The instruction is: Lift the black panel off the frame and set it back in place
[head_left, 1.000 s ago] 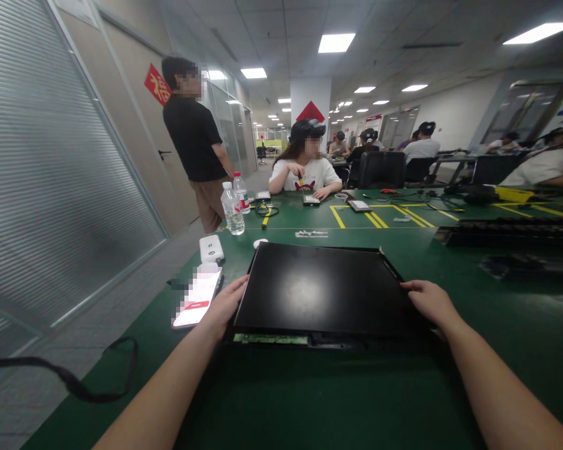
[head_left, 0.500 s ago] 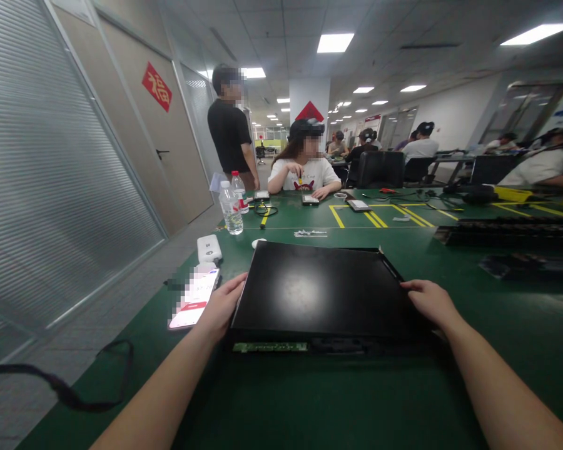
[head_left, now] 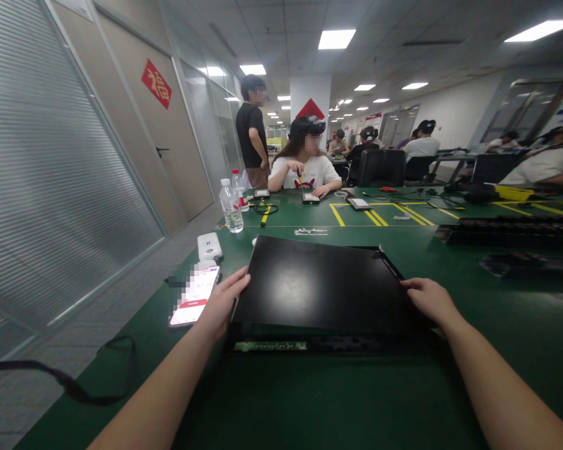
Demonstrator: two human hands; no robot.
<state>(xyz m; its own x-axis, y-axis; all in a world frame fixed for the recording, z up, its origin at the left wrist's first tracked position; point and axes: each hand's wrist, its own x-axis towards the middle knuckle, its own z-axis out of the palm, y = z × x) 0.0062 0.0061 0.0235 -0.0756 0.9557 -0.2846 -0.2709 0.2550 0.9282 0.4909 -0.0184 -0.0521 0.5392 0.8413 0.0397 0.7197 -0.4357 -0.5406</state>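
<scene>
A glossy black cover panel lies at a slight tilt over a shallow black case, its left side raised a little. Along the near side of the case a green circuit board shows. My left hand grips the panel's left edge, fingers closed around it. At the opposite edge my right hand has thumb and fingers closed on the panel's right side. The inside of the case is hidden beneath the panel.
Left of the case lie a lit phone and a white power bank. Water bottles stand farther back. Black slotted parts lie to the right. Across the green table a seated person works on a small device.
The panel's left and near edges have risen slightly, opening a gap above the case, with both hands still on it. The standing person in the background has moved right.
</scene>
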